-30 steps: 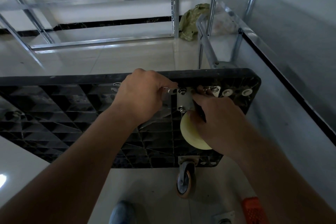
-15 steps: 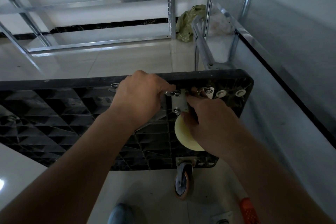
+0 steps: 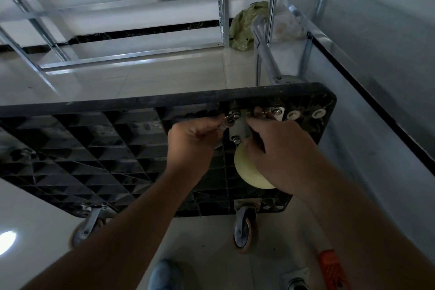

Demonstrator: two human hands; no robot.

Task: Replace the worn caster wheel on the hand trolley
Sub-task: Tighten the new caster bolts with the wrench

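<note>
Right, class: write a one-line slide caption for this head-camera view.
Left hand works a small wrench at a mounting bolt while right hand steadies the cream caster wheel under the upturned black trolley deck.

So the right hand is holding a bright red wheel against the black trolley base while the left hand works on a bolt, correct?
Not quite: the head view shows the round wheel is pale yellow, not red. The right hand does hold it against the black ribbed plastic trolley base while the left hand works at a silver bolt.

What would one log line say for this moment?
step: fastening new caster | left hand: pinches bolt hardware at mounting plate | right hand: holds cream caster wheel | trolley: tipped up
</note>
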